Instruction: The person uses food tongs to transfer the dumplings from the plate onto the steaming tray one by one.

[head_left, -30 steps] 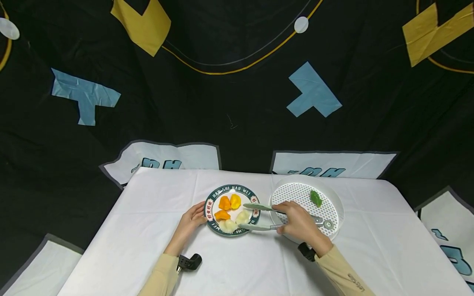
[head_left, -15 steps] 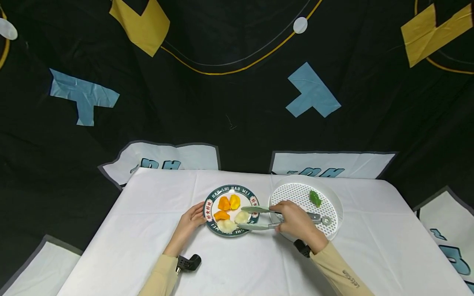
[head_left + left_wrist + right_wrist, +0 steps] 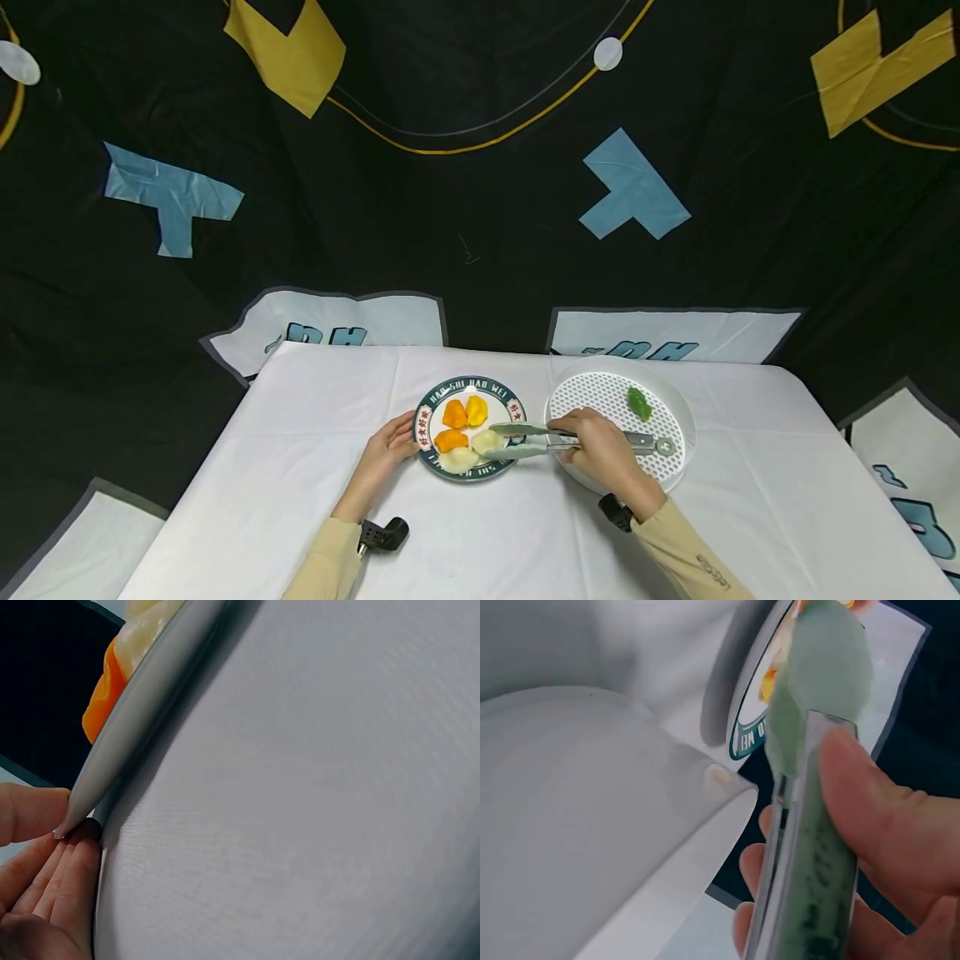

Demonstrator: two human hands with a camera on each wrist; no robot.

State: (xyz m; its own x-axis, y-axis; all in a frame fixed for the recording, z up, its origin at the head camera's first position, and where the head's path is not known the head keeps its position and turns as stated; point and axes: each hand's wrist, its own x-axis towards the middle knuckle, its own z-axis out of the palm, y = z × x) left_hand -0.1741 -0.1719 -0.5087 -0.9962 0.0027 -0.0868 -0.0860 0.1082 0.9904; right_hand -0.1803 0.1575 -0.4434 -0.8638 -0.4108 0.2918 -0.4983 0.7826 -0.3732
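My left hand [image 3: 386, 457] holds the left rim of a round plate [image 3: 432, 392] with a green lettered border. In the left wrist view the thumb [image 3: 34, 814] lies over the rim and the fingers are beneath it. Two orange pieces [image 3: 454, 414], a yellow piece [image 3: 477, 409] and two pale pieces [image 3: 458, 459] lie on the plate; they look like soft food. With my right hand [image 3: 606, 454] I grip tongs [image 3: 522, 450] with pale green tips. The tips reach over the plate's right rim, one on either side of the right-hand pale piece [image 3: 487, 441].
Right of the plate stands a round white container [image 3: 686, 408] with a perforated floor, partly under my right hand and the tongs. A green piece [image 3: 640, 403] lies in it. White cloth covers the table [image 3: 465, 542]; a black curtain [image 3: 465, 225] hangs behind.
The tongs' tips have drawn closer together around the right-hand pale piece, which has shifted slightly left. My left hand stays at the plate's rim.
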